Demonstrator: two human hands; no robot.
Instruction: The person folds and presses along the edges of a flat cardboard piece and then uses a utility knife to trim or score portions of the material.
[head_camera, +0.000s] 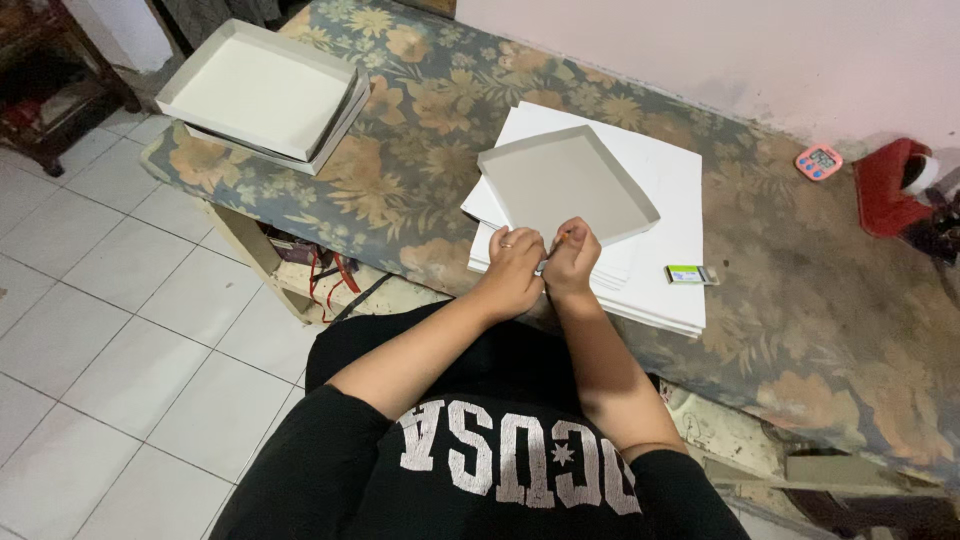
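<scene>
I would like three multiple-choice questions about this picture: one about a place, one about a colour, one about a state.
1. Where do the finished shallow boxes stand?
A. far left end of the floral surface
B. on the floor
C. beside the tape dispenser

2. What colour is the small timer?
A. green
B. pink
C. black

3. How are the left hand and right hand placed?
A. far apart
B. flat on the floor
C. together at the grey tray's near corner

Answers: 1 A, they sit stacked at that end; 2 B, its casing is pink; 3 C, both hands pinch that corner.
</scene>
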